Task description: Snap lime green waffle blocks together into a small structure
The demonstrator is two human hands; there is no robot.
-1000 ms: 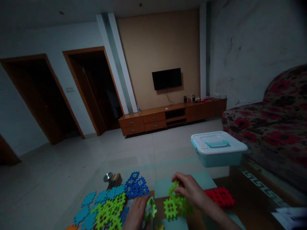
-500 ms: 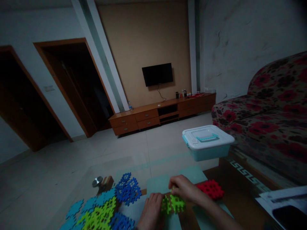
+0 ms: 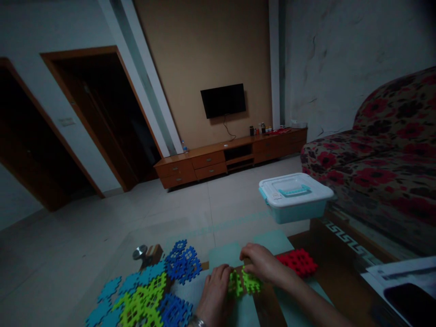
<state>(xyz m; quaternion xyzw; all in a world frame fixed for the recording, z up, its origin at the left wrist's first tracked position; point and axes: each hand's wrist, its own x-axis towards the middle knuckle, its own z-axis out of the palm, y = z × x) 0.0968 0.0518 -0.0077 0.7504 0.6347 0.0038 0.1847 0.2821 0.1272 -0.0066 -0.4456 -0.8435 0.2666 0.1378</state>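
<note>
right hand [image 3: 260,263] gripping green foam pieces [image 3: 243,282], left hand [image 3: 215,295] open just beside them, same hold as before, red pieces [image 3: 296,262] near

The waffle-grid tiles [image 3: 242,282] I'm handling are lime green, cut through with a lattice of square holes. To their right lies a red grid tile [image 3: 298,262]; to my left sit deep blue tiles [image 3: 183,263] and paler turquoise tiles [image 3: 109,302]. The storage box [image 3: 294,197] has a white lid over an aqua base, and the sofa [image 3: 384,154] carries big red flowers on a dark ground.
</note>
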